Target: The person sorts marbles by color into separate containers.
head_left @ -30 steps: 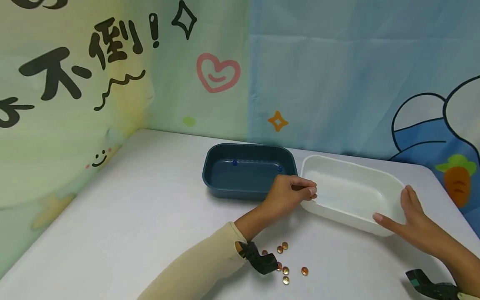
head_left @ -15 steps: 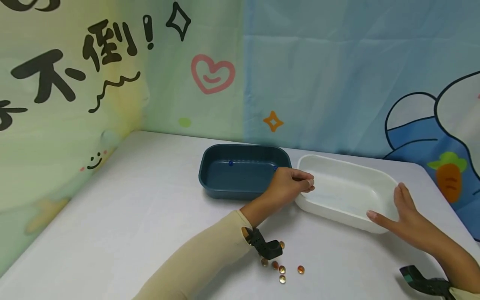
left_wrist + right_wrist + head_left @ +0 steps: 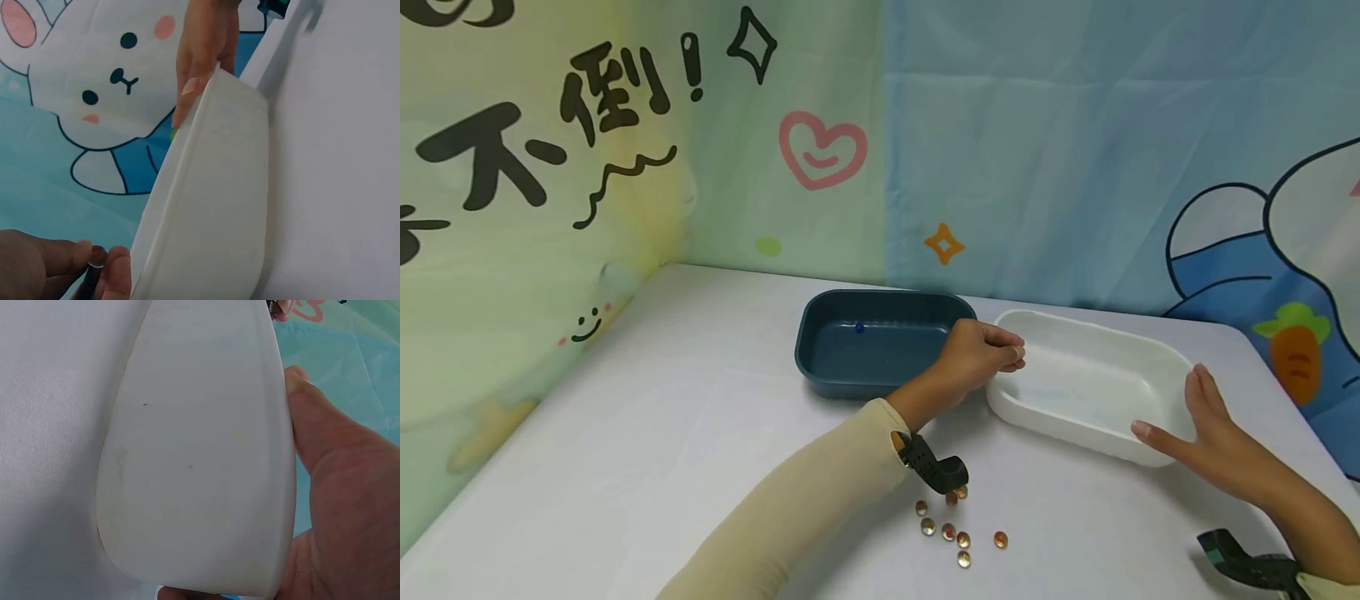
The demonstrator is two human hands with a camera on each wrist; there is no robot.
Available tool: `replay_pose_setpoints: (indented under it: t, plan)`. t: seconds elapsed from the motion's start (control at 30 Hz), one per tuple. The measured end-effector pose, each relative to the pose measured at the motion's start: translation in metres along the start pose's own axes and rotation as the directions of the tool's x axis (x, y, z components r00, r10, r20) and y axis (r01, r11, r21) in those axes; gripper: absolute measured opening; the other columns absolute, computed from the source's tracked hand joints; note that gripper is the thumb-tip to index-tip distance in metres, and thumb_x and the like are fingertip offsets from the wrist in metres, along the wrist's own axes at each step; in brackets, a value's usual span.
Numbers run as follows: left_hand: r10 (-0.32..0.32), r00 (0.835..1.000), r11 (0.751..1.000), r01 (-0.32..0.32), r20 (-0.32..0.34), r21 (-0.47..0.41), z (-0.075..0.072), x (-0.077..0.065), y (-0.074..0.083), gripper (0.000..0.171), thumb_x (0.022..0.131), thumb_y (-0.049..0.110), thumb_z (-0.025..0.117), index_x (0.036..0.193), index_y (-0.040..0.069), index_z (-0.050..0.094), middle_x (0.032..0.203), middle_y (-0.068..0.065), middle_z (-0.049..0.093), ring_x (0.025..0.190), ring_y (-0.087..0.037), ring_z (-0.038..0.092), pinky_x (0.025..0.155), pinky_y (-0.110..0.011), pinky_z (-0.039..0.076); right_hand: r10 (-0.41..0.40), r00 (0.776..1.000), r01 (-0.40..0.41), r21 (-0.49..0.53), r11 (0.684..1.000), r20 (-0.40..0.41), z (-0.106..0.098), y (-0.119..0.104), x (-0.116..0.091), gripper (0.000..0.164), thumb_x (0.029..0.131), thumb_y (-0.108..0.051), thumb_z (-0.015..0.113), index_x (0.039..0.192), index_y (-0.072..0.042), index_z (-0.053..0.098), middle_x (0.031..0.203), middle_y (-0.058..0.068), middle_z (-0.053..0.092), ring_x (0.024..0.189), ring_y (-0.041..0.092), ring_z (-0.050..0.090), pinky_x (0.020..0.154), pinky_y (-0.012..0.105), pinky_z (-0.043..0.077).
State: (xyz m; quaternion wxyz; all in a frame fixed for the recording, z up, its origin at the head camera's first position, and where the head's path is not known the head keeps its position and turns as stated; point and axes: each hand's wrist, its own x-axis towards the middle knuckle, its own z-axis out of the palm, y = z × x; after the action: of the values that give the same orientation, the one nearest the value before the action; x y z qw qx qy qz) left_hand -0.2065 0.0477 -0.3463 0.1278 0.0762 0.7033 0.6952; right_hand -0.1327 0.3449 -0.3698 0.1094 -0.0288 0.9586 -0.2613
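White tabletop (image 3: 662,417) below, left hand (image 3: 972,357) pinches bead (image 3: 97,257); right hand (image 3: 1216,442), spread wide, touches white tray (image 3: 1075,431)

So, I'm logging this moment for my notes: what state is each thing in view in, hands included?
Left hand: pinching a bead.
Held bead: partly hidden by fingers.
Right hand: holding one end of the white tray.
White tray: open side up, no beads visible inside.
Blue tray: open side up, one blue bead visible inside.
Amber beads: loose on the table.
Backdrop: hanging, lightly creased.
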Motion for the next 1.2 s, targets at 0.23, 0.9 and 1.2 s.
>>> replay_pose_setpoints:
  t: [0.23, 0.9, 1.2]
  plan:
    - [-0.010, 1.000, 0.999, 0.010, 0.001, -0.042, -0.004, 0.009, 0.000, 0.011, 0.091, -0.002, 0.066, 0.098, -0.008, 0.071, 0.083, -0.008, 0.069, 0.082, -0.021, 0.071, 0.078, -0.032, 0.055, -0.007, 1.000, 0.007, -0.001, 1.000, -0.008, -0.001, -0.002, 0.000, 0.113, 0.093, -0.052, 0.055, 0.141, 0.000, -0.033, 0.144, 0.021, -0.043, 0.127, 0.066, -0.012, 0.078, 0.079, 0.022]
    - [-0.041, 0.999, 0.995, 0.042, 0.013, -0.088, -0.013, 0.023, -0.002, 0.008, 0.089, -0.001, 0.069, 0.095, -0.004, 0.072, 0.086, -0.008, 0.071, 0.085, -0.022, 0.071, 0.076, -0.030, 0.056, -0.010, 1.000, 0.010, 0.000, 1.000, -0.002, -0.001, -0.004, -0.002, 0.112, 0.093, -0.053, 0.054, 0.142, 0.001, -0.031, 0.145, 0.021, -0.043, 0.128, 0.064, -0.015, 0.078, 0.079, 0.022]
    - [0.006, 1.000, 0.998, -0.006, 0.001, -0.056, -0.012, 0.022, -0.002, 0.014, 0.089, -0.004, 0.068, 0.103, -0.003, 0.069, 0.086, -0.007, 0.070, 0.084, -0.022, 0.070, 0.075, -0.028, 0.056, -0.021, 1.000, 0.021, 0.009, 1.000, -0.007, -0.001, -0.003, -0.003, 0.110, 0.094, -0.052, 0.054, 0.142, -0.001, -0.031, 0.146, 0.019, -0.042, 0.128, 0.065, -0.013, 0.078, 0.080, 0.022]
